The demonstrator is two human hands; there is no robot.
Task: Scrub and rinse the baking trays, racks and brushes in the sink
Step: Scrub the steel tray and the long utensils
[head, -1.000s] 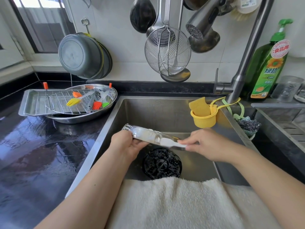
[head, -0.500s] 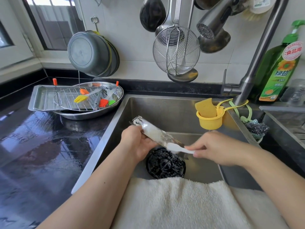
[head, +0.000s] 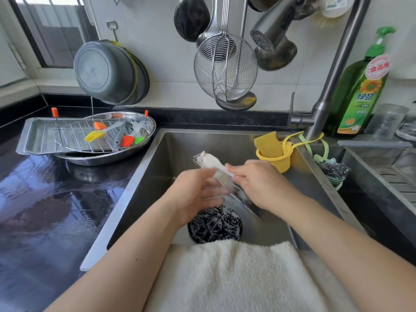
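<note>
Over the steel sink (head: pixel 157 176) I hold a flat metal piece (head: pixel 227 183), soapy and tilted from far left down to near right. My left hand (head: pixel 195 194) grips its near edge between thumb and fingers, which are blurred. My right hand (head: pixel 258 185) grips the handle of a white brush (head: pixel 210 160), whose head lies on the piece's far upper end. On the left counter a baking tray (head: pixel 31 140) carries a wire rack (head: pixel 72 136) and several silicone brushes: yellow (head: pixel 94 136), orange (head: pixel 100 125), red (head: pixel 127 140), green (head: pixel 139 139).
The tray overlaps an oval steel basin (head: pixel 135 154). A black drain strainer (head: pixel 215 224) sits below my hands and a white towel (head: pixel 225 278) covers the sink's front edge. A yellow sponge cup (head: pixel 276 161), faucet (head: pixel 326 97), soap bottle (head: pixel 360 93) and scourer (head: pixel 333 170) stand right.
The metal piece has swung from nearly level to a steep diagonal. My right hand slid the brush up to its far end, and both hands now sit close together.
</note>
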